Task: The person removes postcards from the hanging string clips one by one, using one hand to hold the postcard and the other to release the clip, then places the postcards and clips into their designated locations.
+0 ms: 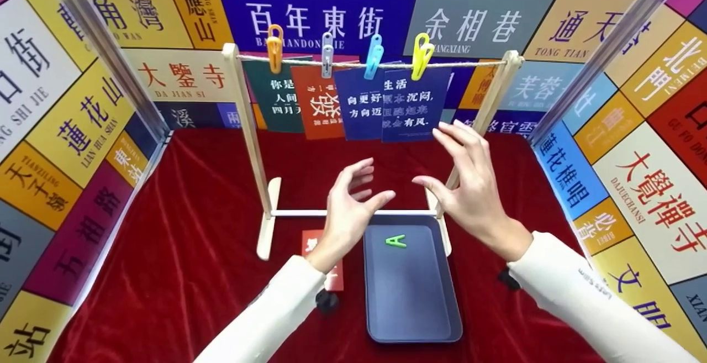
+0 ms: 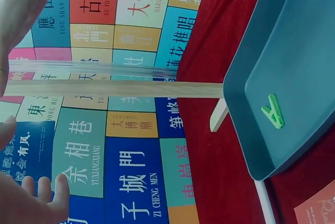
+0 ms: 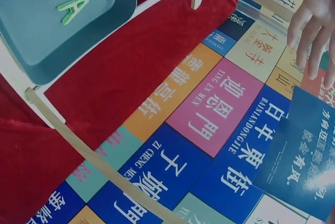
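Note:
In the head view my left hand (image 1: 348, 208) is held in the air before the wooden rack, fingers loosely bent and holding nothing. My right hand (image 1: 472, 186) is raised to its right, fingers spread, fingertips close by the lower right corner of a blue card (image 1: 414, 120). That card hangs from the rack's cord under a yellow clothespin (image 1: 422, 56). Left of it hang another blue card (image 1: 359, 111) with a light blue clothespin (image 1: 373, 58), an orange-red card (image 1: 317, 114) with a grey one, and a dark green card (image 1: 270, 100) with an orange one.
Below the hands lies a dark blue-grey tray (image 1: 411, 302) holding a green clothespin (image 1: 396, 241). A red card (image 1: 336, 281) lies left of it, partly hidden by the left forearm. The wooden rack (image 1: 251, 136) stands on red cloth, its base bar behind the tray. Patterned panels surround the table.

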A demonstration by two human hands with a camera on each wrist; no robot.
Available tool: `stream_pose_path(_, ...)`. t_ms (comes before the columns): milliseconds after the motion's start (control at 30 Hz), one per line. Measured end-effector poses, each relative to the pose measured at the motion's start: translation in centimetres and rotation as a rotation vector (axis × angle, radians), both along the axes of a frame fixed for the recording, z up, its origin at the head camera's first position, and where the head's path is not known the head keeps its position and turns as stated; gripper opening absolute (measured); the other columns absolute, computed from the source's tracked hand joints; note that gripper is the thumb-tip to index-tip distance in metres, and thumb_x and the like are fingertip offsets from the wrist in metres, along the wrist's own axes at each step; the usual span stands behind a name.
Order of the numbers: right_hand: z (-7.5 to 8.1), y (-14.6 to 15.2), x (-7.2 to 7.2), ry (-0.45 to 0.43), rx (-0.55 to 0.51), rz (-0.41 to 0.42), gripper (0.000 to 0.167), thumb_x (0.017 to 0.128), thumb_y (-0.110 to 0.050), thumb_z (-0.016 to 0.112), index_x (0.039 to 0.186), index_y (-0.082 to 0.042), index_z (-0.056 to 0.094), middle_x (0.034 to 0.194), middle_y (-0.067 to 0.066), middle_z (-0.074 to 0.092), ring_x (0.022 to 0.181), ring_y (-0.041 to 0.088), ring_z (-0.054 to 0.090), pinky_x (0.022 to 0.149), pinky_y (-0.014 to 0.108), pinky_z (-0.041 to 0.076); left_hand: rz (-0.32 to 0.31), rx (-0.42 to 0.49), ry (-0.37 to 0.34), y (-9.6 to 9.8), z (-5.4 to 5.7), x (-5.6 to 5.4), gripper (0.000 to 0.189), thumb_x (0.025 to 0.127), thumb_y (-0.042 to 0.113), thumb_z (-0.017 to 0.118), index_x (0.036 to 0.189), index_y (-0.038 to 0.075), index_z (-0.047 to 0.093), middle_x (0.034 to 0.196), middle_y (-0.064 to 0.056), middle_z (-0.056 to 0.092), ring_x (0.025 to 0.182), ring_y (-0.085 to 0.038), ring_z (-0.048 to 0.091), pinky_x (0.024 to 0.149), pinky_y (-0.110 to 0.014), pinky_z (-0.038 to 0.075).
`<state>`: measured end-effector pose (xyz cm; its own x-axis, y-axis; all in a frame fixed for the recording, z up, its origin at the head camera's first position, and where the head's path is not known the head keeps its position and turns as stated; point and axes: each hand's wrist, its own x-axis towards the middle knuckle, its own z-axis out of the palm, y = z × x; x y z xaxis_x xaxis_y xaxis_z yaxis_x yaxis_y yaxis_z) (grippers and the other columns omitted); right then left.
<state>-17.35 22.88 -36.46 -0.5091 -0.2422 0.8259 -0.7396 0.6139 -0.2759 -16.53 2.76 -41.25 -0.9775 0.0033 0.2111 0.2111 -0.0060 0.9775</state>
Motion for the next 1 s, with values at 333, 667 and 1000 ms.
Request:
stream_pose_path(333,0.9,0.1,-0.7,-0.007,-0.002,0.013,0.076,0.069,-0.006,0.09,0.137,0.002,0.056,0.141,0.02,0.054,0.142,0.028,0.042,0.125,0.038,0.031,-0.002,-0.01,0.031,0.4,0.8,-1.0,0.06,0.08,0.01,0.085,0.135,0.01,0.06,0.128,-0.012,0.065,0.119,-0.025,0.063,0.1,-0.04,0.058)
stream_pose_path(667,3.3,0.2,-2.3,0.027,-0.028,0.029,0.081,0.067,-0.006,0.091,0.138,0.004,0.053,0.142,0.02,0.053,0.138,0.035,0.043,0.124,0.039,0.033,0.003,-0.009,0.036,0.7,2.0,-2.4,0.062,0.08,0.011,0.085,0.136,0.01,0.059,0.13,-0.011,0.065,0.119,-0.024,0.063,0.1,-0.039,0.058)
stream_pose_path(1000,4.6,0.3,-3.4,0.017,-0.035,0.028,0.083,0.068,-0.006,0.09,0.14,0.004,0.05,0.143,0.02,0.051,0.137,0.032,0.044,0.123,0.036,0.034,0.022,-0.012,0.041,0.7,2.9,-3.5,0.062,0.082,0.014,0.084,0.137,0.009,0.058,0.131,-0.013,0.064,0.119,-0.023,0.063,0.098,-0.033,0.058)
